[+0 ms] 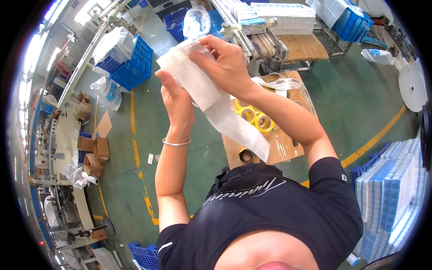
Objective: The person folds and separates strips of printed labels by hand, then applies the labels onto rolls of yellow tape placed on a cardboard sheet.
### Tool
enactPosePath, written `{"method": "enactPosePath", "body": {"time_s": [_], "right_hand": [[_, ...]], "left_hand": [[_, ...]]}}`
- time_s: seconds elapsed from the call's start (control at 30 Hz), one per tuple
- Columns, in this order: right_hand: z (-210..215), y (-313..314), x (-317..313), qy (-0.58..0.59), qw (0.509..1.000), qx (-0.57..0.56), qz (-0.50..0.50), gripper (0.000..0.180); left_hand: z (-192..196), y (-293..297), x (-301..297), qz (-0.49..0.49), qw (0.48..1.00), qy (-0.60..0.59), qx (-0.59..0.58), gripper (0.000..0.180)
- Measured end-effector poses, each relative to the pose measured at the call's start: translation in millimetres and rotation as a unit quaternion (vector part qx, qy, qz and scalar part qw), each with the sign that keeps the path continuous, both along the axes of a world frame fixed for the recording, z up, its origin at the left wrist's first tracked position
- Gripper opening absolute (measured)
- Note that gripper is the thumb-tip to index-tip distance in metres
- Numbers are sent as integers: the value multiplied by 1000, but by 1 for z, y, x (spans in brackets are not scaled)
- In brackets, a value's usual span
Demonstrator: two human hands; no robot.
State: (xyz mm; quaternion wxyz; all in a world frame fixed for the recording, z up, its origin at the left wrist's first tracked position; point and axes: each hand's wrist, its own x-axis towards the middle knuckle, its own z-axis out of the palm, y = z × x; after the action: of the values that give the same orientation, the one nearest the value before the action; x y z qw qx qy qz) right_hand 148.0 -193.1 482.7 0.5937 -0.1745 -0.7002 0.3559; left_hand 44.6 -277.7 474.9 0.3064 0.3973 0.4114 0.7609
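A long strip of white labels (pixel 204 90) hangs in front of me, its pale side showing and its loose tail trailing down to the right over the cardboard. My right hand (pixel 227 67) grips the strip's upper part, thumb pressed on its face and fingers curled at its far edge. My left hand (pixel 177 105) supports the left side, thumb raised along the edge and fingers hidden behind the paper. Below the strip, yellow tape rolls (pixel 264 122) lie on a cardboard-covered surface (pixel 281 144), with a dark tape roll (pixel 246 155) nearer me.
Printed labels (pixel 285 84) rest on the cardboard's far side, beside a small conveyor (pixel 265 47). Blue crates (pixel 135 63) stand far left. Wrapped blue-and-white stacks (pixel 389 189) rise at the right. Open cardboard boxes (pixel 96 155) and a long machine line run along the left.
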Motion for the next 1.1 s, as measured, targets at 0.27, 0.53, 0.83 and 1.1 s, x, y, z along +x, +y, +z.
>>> {"method": "enactPosePath", "body": {"time_s": [0.27,0.53,0.83,1.1], "right_hand": [[6,19,2,-60,982,130,-125,51],[-49,44,19,-122,904,-241,331,43],[-103,30,9,-248,842,-322,355,46],[-162,31,26,-235,774,-405,426,45]], "left_hand": [[25,25,-24,35,989,140,-22,34],[104,68,-51,49,992,115,5,42],[179,99,-150,135,976,166,-39,51],[155,103,-189,143,984,71,-81,42]]}}
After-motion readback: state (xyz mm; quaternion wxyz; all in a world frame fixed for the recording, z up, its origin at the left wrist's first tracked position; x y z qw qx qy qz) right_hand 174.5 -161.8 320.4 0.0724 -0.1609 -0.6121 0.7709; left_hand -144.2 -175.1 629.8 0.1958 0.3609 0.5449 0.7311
